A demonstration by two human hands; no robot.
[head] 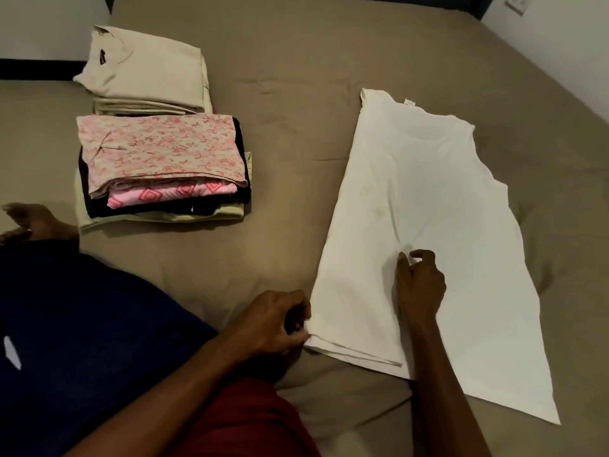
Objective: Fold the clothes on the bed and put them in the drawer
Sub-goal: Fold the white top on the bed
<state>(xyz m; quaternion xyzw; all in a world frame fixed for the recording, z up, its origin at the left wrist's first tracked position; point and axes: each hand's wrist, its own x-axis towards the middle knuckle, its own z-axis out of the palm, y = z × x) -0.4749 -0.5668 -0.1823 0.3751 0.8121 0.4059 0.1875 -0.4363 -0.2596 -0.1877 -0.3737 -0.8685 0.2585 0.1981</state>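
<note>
Toward the right side of the bed (296, 61), a white garment (428, 199) is spread flat, its left side already folded over in layers. Its near left corner is pinched between the curled fingers of the left hand (276, 321). A small tuck of the cloth near the garment's middle is gripped by the right hand (418, 285). By the bed's left edge, a floral-topped stack of folded clothes (161, 166) is seen, with a beige folded pile (145, 74) just beyond it.
</note>
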